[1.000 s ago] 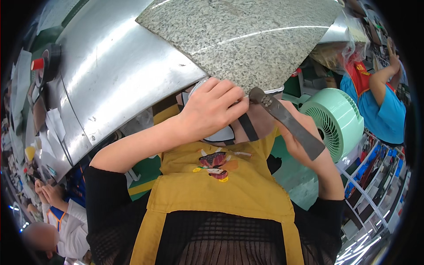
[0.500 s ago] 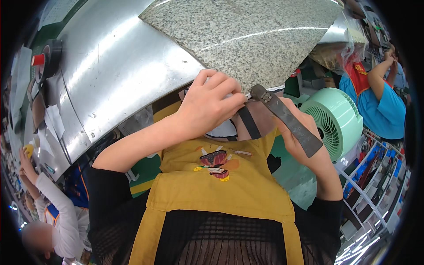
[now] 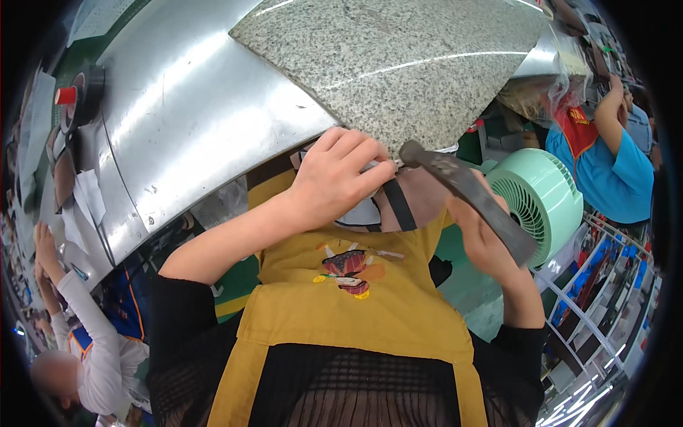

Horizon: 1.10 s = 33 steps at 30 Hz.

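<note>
A soft brownish-pink piece (image 3: 427, 192) with a black strip and a white lining lies against the near corner of the speckled stone slab (image 3: 398, 85). My left hand (image 3: 334, 174) presses on it from above, fingers bent and closed on its edge; what sits under the fingertips is hidden. My right hand (image 3: 480, 231) is wrapped round a dark metal hammer (image 3: 469, 188), whose long head slants across in front of the hand. One end of the head is close to the left fingertips, over the slab's corner. The hammer's handle is mostly hidden.
A shiny metal tabletop (image 3: 199, 92) runs left of the slab, with a black roll (image 3: 89, 96) and papers (image 3: 85, 199) on it. A mint-green fan (image 3: 544, 192) stands right of my right hand. Beyond are a wire rack (image 3: 587, 313) and co-workers on both sides.
The hammer has tilted slightly, and my right hand has moved a little lower. My left hand stays on the piece. The view has shifted slightly.
</note>
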Tool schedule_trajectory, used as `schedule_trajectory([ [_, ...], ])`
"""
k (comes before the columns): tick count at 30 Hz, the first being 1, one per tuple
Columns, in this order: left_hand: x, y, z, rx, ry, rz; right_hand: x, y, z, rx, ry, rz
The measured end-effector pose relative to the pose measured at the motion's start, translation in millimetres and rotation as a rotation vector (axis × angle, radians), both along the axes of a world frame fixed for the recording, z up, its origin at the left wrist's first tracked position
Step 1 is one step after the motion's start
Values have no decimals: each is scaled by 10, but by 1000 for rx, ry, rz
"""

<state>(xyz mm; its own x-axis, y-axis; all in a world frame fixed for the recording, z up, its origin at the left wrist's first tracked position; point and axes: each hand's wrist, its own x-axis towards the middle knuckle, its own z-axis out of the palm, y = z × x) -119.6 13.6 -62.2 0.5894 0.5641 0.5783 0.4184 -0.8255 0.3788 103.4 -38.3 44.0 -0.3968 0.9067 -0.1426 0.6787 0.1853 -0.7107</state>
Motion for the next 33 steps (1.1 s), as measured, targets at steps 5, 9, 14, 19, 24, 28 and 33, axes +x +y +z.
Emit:
schedule_trajectory([
  [5,18,-44,-10,-34,-41,38,-141,-14,-72,-77,-40,16],
  [9,27,-16,0,-55,-60,54,-107,3,-47,-4,41,-2],
  [14,47,-48,5,-94,-80,74,-111,-124,-243,74,5,-17],
  [19,48,-71,62,-82,-77,115,-113,-8,-67,-45,147,-80],
  [24,49,-124,83,-116,-61,162,-155,-133,-235,99,125,-114],
  [28,-36,-250,229,-169,14,140,-158,-153,-309,40,253,-168],
  [33,-165,-348,138,-82,75,107,-116,138,-110,34,441,-346],
])
